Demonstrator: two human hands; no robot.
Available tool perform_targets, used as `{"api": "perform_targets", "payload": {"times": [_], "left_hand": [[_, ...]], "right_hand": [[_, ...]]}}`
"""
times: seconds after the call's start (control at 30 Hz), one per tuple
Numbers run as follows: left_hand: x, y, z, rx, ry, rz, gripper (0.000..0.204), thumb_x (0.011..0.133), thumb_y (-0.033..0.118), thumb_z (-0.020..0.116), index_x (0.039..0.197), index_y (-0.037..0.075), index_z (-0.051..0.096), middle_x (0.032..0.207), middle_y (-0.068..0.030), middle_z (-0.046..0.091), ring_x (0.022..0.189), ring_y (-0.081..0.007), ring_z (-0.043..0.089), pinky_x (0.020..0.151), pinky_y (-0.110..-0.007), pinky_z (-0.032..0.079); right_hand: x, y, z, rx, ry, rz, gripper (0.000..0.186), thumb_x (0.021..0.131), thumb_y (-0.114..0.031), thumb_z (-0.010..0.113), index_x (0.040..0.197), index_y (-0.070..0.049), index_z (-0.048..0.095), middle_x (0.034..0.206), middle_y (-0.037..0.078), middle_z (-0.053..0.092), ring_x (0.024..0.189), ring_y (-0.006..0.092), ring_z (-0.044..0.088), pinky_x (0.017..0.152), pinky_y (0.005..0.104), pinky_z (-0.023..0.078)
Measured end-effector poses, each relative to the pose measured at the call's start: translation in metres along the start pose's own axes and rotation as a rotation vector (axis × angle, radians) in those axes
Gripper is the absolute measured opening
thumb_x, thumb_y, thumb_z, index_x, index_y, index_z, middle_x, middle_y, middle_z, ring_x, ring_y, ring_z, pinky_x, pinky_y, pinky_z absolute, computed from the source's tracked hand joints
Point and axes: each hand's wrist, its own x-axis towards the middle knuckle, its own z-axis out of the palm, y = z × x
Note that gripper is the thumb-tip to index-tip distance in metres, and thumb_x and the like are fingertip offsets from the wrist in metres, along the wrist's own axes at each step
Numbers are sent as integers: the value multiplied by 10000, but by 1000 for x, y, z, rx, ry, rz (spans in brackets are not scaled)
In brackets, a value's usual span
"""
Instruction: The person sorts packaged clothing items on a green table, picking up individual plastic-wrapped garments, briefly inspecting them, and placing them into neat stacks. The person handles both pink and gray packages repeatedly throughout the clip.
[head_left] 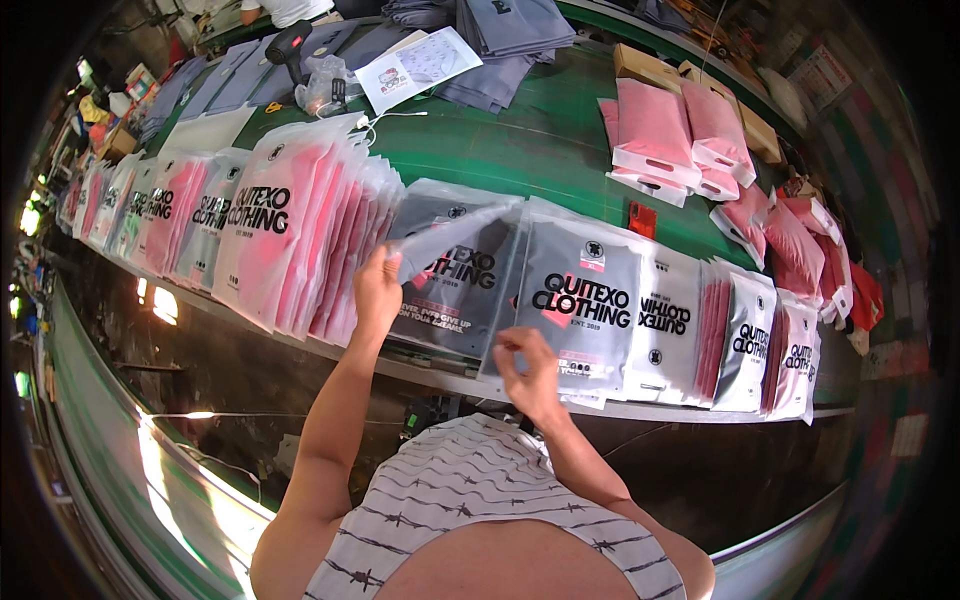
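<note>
A clear printed garment bag with dark folded cloth inside lies at the near edge of the green table, left of centre. My left hand is closed on the left side of its plastic flap, which is raised in a slanting fold toward the bag's upper right corner. Touching it on the right is another dark-filled garment bag with a pink tag behind the plastic. Over this second bag's lower left corner is my right hand, fingers curled into a pinch; what they hold, if anything, is hidden.
Rows of packed bags with pink cloth line the near edge. More pink packs are stacked at far right, near a red phone-like object. Grey cloth piles, a dark handheld scanner and a white cable lie at the back.
</note>
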Motion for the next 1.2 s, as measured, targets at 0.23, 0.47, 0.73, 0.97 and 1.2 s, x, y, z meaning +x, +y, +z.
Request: {"api": "perform_targets", "payload": {"times": [0.23,0.47,0.73,0.97,1.2], "left_hand": [[-46,5,-49,-1132,239,-538,213,1099,257,489,1087,49,535,900,1,492,697,-125,517,665,-321,534],[-146,-40,-56,-1384,-21,-1112,269,1116,206,370,1295,8,404,1212,-134,507,1057,-329,592,973,-612,518],[-170,-92,-47,-1436,-163,-1294,268,1096,155,430,1320,8,439,1246,-136,529,1176,-332,564,1054,-623,480],[-173,-83,-42,-1314,-111,-1192,342,1083,108,447,1376,-53,377,1280,-172,477,1177,-351,580,1046,-661,478],[-171,-95,-31,-1327,6,-1161,335,1072,30,432,1398,-29,383,1293,-134,450,1120,-274,543,994,-630,516]], "right_hand": [[29,17,96,784,-29,618,647,1037,-326,605,1541,-48,309,1314,151,560,1196,259,590,946,371,530],[43,42,110,111,150,577,691,920,-170,710,1522,-76,383,1445,262,433,1279,385,515,1040,485,471],[28,18,161,-938,-77,13,550,937,-385,656,1400,-97,586,1627,282,220,1513,511,147,1156,704,197],[70,40,179,-802,-556,-495,556,1044,-509,399,1446,-159,555,1598,90,401,1500,299,315,1214,564,217],[138,62,172,-947,-699,-467,604,1058,-537,337,1558,-205,412,1631,-49,364,1540,217,250,1245,559,161]]}}
